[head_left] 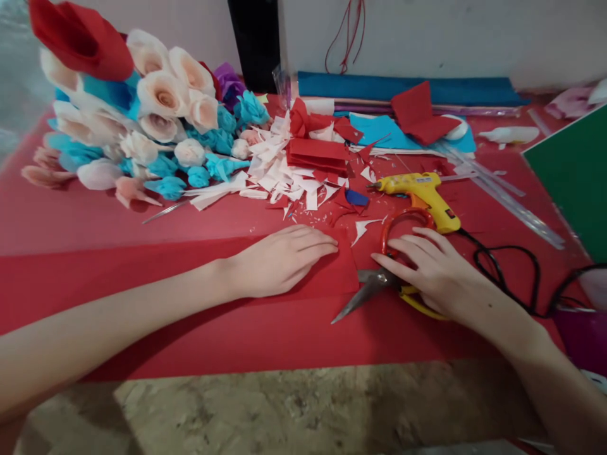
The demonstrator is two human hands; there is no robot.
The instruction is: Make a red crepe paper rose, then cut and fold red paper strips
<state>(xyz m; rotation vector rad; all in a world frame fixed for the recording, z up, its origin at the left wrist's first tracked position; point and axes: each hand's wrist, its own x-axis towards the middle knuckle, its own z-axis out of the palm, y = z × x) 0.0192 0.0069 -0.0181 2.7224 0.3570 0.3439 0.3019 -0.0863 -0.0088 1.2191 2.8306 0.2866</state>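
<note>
My left hand (287, 259) lies flat, palm down, on a long strip of red paper (344, 272) spread along the red table (294, 341). Its fingers point right, toward the strip's right end. Just right of that end are scissors (374, 284) with red and yellow handles, their blades parted and one blade touching the paper's edge. My right hand (431, 272) rests over the handles, fingers curved around them.
Paper flowers (164, 95) crowd the back left. Paper scraps (279, 170) and folded red paper (317, 155) lie mid-table. Behind my right hand are a yellow glue gun (424, 193) with a black cord (509, 253) and clear glue sticks (516, 205). A green board (573, 170) stands right.
</note>
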